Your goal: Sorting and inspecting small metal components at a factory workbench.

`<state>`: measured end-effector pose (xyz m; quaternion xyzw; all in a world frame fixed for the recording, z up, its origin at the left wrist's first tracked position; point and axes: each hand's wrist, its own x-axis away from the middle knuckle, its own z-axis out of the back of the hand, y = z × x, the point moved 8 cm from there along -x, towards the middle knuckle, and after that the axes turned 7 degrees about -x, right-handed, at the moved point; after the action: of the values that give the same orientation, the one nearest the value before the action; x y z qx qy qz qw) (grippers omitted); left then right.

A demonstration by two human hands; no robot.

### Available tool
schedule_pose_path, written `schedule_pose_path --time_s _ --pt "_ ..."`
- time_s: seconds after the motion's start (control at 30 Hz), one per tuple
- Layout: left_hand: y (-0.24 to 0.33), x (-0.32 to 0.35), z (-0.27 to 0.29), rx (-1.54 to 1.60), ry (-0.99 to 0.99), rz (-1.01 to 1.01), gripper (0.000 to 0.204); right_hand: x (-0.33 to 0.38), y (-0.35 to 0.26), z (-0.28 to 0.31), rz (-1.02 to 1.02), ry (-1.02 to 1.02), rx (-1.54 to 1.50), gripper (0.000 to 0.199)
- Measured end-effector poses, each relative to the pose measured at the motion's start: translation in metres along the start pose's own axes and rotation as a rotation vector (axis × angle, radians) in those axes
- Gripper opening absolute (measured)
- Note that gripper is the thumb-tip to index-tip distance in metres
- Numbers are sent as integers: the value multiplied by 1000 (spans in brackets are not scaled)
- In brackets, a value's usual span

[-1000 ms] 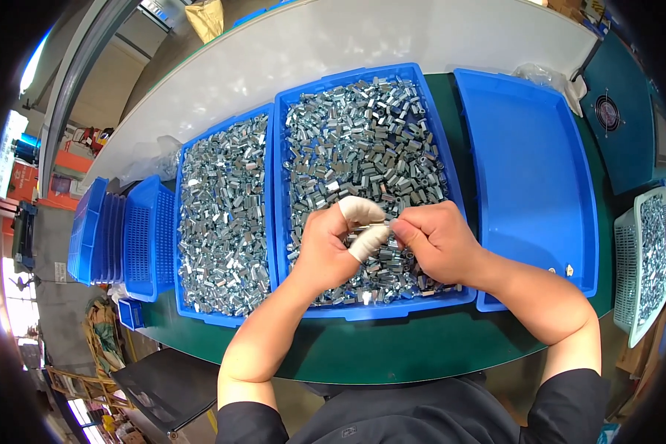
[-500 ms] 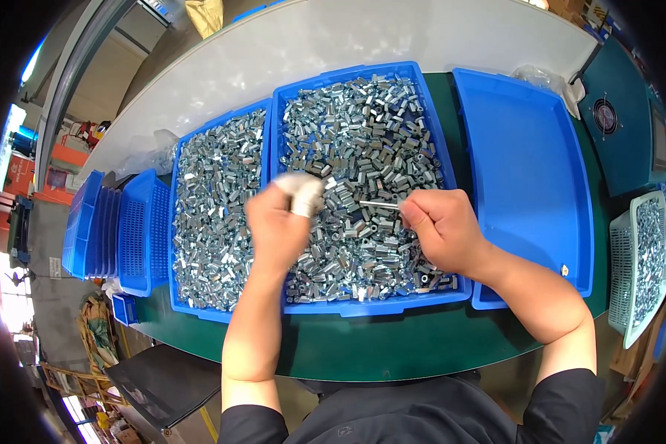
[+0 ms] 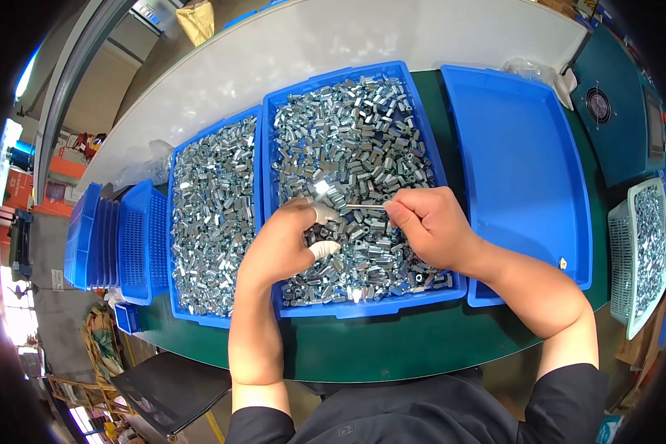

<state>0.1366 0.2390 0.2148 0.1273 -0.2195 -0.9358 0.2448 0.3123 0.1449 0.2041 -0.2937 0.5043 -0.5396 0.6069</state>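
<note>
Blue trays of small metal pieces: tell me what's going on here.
A person's right hand pinches a thin straight silvery metal rod, its tip pointing left over a large blue plastic tray of small silvery metal pieces. The left hand, with white coverings on thumb and forefinger, is over the same pieces, those two fingertips apart; whether it touches any is unclear. A second blue plastic tray of similar pieces sits to the left.

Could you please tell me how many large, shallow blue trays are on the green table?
3: a left tray and a middle tray, both holding metal pieces, and a right tray with a small pale bit near its lower right corner. None appears hidden.
</note>
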Motion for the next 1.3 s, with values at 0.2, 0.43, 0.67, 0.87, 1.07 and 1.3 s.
schedule_pose_path --time_s 0.2,0.43,0.67,0.87,1.07,1.3 --pt "7 -3 -20 79 -119 8 33 -1 -3 -3 -3 -27 13 27" --pt "18 -9 -32 17 -19 28 34 -2 -1 -1 -3 35 -51 32" --pt "23 -13 -30 32 96 -69 27 -1 -2 1 -5 49 -58 32" --pt "23 -13 -28 62 130 -80 27 -2 -1 -1 8 38 -59 33" --pt "24 -14 -30 -102 143 -19 20 -1 -3 0 16 43 -56 31" --pt "10 -10 -25 -183 171 139 24 -1 -2 -1 -23 20 -54 30"
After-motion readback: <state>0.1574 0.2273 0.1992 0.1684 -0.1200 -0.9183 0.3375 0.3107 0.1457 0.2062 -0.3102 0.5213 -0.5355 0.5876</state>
